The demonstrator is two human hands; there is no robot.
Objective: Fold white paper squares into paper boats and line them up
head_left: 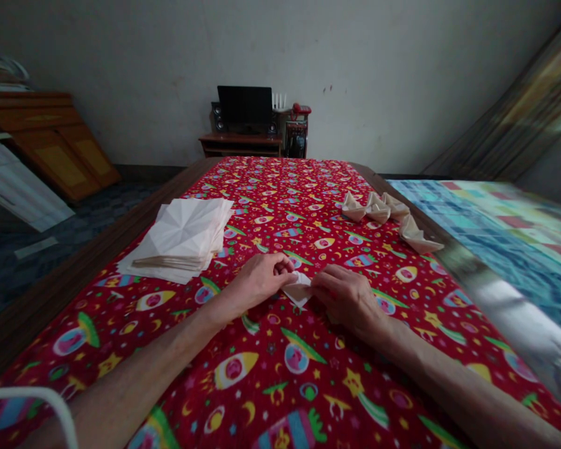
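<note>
Bare left hand, bare right hand, rounded knuckles, slim fingers, narrow uncovered wrists, slender left forearm, slender right forearm, both bare as far as visible, widening away from the wrists.

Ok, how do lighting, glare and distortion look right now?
All in the head view: dim overall; pale glare washes the table's right border; wide-angle distortion slants the wooden cabinet; the curtain looks blurred; the folded paper looks slightly soft.
</note>
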